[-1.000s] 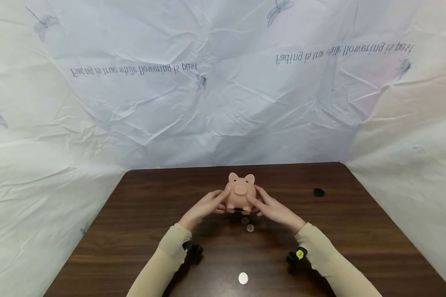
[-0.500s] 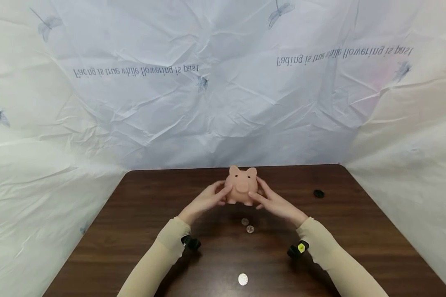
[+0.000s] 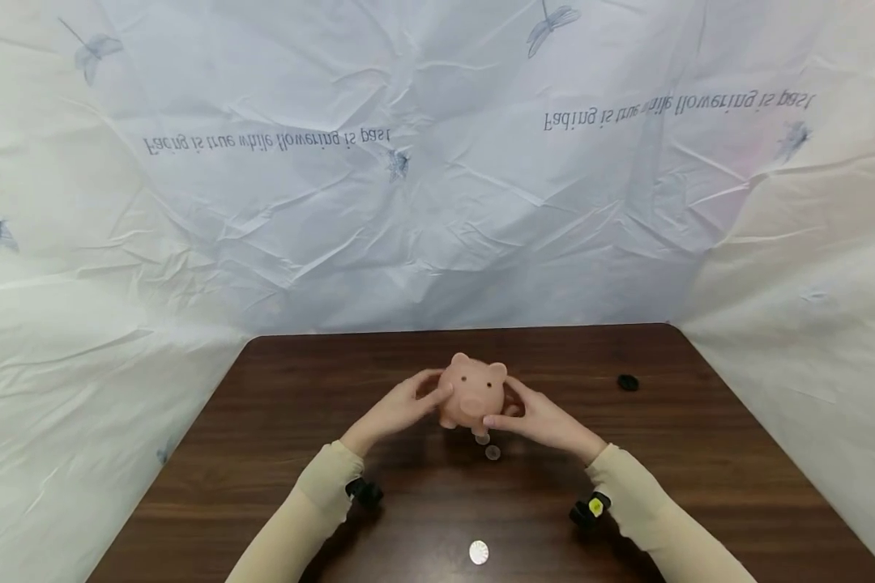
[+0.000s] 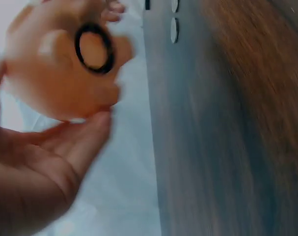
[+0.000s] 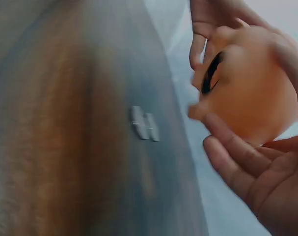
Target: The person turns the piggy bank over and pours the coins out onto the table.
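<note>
A pink piggy bank is held between both hands above the table, tilted a little to one side. My left hand grips its left flank, thumb toward the front. On the opposite flank my right hand holds it, with the thumb by a front foot. In the left wrist view, the underside of the piggy bank shows a round hole with a black rim. The right wrist view also shows that black rim. Below the pig lie two coins, the nearer coin and one partly hidden behind a foot.
Another silver coin lies near the front of the dark wooden table. A black round plug rests at the right rear. White printed sheeting hangs behind and along the sides.
The piggy bank rose with both hands, then came down again and now leans to the right. The black rim underneath has gone out of the head view. The coins stay put.
</note>
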Demonstrator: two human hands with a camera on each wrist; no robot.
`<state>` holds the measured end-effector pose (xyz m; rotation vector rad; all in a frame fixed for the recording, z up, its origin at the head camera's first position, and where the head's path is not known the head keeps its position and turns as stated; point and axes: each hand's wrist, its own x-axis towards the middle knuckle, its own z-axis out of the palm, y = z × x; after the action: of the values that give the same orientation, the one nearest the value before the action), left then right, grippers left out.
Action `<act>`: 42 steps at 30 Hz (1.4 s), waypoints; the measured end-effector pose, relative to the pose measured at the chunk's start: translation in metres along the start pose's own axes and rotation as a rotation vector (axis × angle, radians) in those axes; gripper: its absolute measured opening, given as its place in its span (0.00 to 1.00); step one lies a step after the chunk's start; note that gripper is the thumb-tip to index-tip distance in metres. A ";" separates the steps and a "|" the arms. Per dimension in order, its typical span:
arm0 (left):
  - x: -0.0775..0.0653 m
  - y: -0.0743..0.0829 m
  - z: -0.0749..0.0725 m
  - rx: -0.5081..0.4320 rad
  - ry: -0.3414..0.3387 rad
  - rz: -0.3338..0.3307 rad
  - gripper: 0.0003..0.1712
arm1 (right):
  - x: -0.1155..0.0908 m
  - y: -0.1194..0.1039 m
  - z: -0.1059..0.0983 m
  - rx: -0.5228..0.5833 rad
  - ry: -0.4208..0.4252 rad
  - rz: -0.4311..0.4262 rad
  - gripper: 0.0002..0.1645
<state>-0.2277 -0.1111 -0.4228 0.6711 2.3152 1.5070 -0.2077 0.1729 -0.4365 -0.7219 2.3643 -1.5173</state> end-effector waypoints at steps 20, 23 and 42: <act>0.014 -0.001 0.003 -0.078 -0.088 -0.210 0.47 | 0.009 -0.007 -0.002 -0.064 0.046 0.200 0.46; 0.012 0.019 -0.003 -0.038 0.009 -0.059 0.42 | 0.006 -0.027 -0.008 -0.101 0.123 0.090 0.46; -0.006 -0.001 0.026 -0.139 -0.070 -0.212 0.47 | -0.010 -0.002 0.004 0.032 0.061 0.243 0.48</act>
<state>-0.2106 -0.0942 -0.4347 0.4203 2.1314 1.5035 -0.1965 0.1741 -0.4373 -0.3695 2.3633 -1.4873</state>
